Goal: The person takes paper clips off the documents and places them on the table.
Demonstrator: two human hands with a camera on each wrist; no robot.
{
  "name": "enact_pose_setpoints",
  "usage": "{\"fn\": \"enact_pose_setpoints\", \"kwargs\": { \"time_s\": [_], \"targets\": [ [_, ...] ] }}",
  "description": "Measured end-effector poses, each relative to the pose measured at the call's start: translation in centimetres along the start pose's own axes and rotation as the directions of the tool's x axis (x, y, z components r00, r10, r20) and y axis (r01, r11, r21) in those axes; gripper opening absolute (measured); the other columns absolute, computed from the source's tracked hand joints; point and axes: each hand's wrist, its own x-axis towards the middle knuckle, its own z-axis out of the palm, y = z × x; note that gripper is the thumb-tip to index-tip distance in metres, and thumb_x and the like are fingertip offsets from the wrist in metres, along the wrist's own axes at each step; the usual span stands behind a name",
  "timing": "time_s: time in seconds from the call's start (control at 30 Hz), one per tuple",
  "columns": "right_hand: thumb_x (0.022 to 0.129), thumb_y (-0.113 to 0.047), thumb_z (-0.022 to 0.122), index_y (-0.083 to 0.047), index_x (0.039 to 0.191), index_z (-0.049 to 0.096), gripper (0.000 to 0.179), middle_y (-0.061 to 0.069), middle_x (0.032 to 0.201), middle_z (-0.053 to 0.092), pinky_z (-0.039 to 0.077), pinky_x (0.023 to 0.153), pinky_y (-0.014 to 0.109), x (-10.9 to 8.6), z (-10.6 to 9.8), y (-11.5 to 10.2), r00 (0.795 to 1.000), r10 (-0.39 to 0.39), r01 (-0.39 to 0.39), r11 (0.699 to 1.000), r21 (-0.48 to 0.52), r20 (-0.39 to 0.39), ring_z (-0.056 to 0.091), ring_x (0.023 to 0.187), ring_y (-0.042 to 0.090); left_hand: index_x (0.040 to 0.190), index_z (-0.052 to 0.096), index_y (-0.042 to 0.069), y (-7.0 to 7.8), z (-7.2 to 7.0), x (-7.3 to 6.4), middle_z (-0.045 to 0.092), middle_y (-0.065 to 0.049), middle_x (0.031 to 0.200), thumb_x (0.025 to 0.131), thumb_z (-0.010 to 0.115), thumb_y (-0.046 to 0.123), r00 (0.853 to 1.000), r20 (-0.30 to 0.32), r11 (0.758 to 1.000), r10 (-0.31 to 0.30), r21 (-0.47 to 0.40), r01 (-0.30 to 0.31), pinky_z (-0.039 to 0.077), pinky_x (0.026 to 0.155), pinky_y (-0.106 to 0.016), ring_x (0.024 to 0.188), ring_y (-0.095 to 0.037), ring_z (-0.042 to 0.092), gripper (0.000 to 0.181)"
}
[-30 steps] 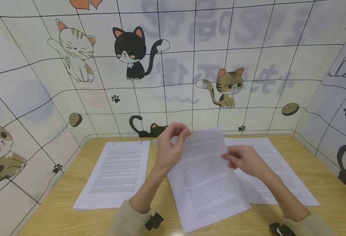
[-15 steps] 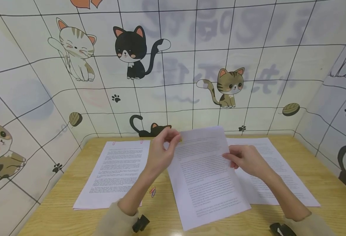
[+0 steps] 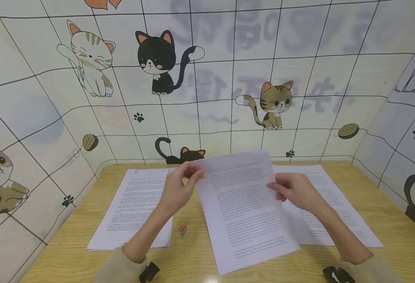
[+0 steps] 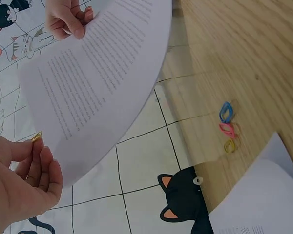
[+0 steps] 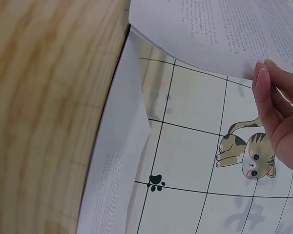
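Observation:
A printed sheet of paper (image 3: 246, 212), perhaps more than one, is held up tilted above the table. My right hand (image 3: 296, 190) pinches its right edge between thumb and fingers. At its upper left edge, my left hand (image 3: 180, 186) pinches a small yellow paper clip (image 4: 37, 136) between thumb and forefinger. The clip lies right at the paper's edge; I cannot tell whether it grips the paper. In the right wrist view, the fingertips (image 5: 262, 68) meet the edge of the sheet.
A paper stack (image 3: 133, 208) with two pink paper clips (image 3: 136, 171) along its top lies left. Another printed stack (image 3: 334, 220) lies right, partly behind the held sheet. Loose blue (image 4: 226, 112), pink and yellow paper clips lie on the wooden table (image 3: 189, 259). A cat-patterned wall covering stands behind.
My left hand has moved left and slightly down along the sheet's top to its left edge, with the yellow clip. Loose clips have come into sight on the table. The right hand stays nearly still.

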Motion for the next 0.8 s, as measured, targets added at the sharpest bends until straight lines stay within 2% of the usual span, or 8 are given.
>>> {"fn": "enact_pose_setpoints", "kwargs": {
  "time_s": [0.17, 0.47, 0.6, 0.8],
  "targets": [
    [0.095, -0.01, 0.071, -0.011, 0.081, 0.065, 0.015, -0.006, 0.06, 0.056, 0.042, 0.052, 0.024, 0.0, -0.1, 0.1, 1.0, -0.003, 0.003, 1.0, 0.002, -0.007, 0.055, 0.056, 0.012, 0.097, 0.069, 0.002, -0.5, -0.7, -0.7, 0.07, -0.004, 0.085, 0.095, 0.07, 0.007, 0.999, 0.018, 0.999, -0.038, 0.039, 0.037, 0.051, 0.072, -0.026, 0.077, -0.017, 0.063, 0.005],
    [0.095, -0.009, 0.07, -0.011, 0.083, 0.066, 0.013, -0.005, 0.06, 0.056, 0.039, 0.051, 0.024, 0.0, -0.2, 0.1, 1.0, 0.007, -0.007, 1.0, 0.013, -0.008, 0.054, 0.056, 0.012, 0.095, 0.069, 0.002, -1.4, -1.9, -1.8, 0.068, 0.0, 0.083, 0.095, 0.072, 0.01, 0.991, 0.073, 0.99, -0.116, 0.092, 0.109, 0.049, 0.066, -0.023, 0.071, -0.013, 0.057, 0.008],
    [0.095, -0.009, 0.07, -0.01, 0.084, 0.066, 0.012, -0.005, 0.06, 0.056, 0.038, 0.05, 0.024, 0.0, -0.2, 0.1, 1.0, 0.014, -0.014, 1.0, 0.012, -0.005, 0.054, 0.056, 0.013, 0.097, 0.07, 0.003, -1.8, -2.6, -2.2, 0.069, -0.003, 0.084, 0.095, 0.071, 0.009, 0.981, 0.113, 0.981, -0.158, 0.129, 0.143, 0.05, 0.067, -0.023, 0.073, -0.013, 0.058, 0.006],
    [0.095, -0.01, 0.07, -0.011, 0.081, 0.065, 0.015, -0.005, 0.059, 0.056, 0.034, 0.048, 0.023, 0.0, -0.2, 0.1, 1.0, 0.013, -0.013, 1.0, 0.011, -0.006, 0.055, 0.056, 0.015, 0.095, 0.07, 0.003, -2.3, -3.4, -3.0, 0.067, -0.002, 0.082, 0.097, 0.068, 0.009, 0.956, 0.19, 0.964, -0.224, 0.187, 0.189, 0.049, 0.067, -0.023, 0.072, -0.013, 0.057, 0.006]
  ]
}}
